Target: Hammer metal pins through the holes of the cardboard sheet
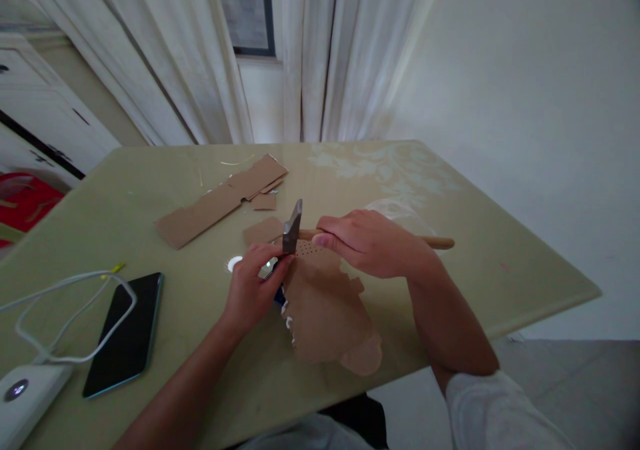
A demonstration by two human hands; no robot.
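Near edge, centre of frame: the cardboard sheet lies flat on the table, ragged along its left side, a patch of small holes at its top. Judged light, bendy, easily torn; press it flat beside the holes. Your left hand pinches something small at the sheet's top left; what it is cannot be told. Your right hand is clenched round the wooden handle of the hammer, close behind the head. Judged head-heavy, rigid. Left of frame: phone, white cable. Farther back: cardboard strips.
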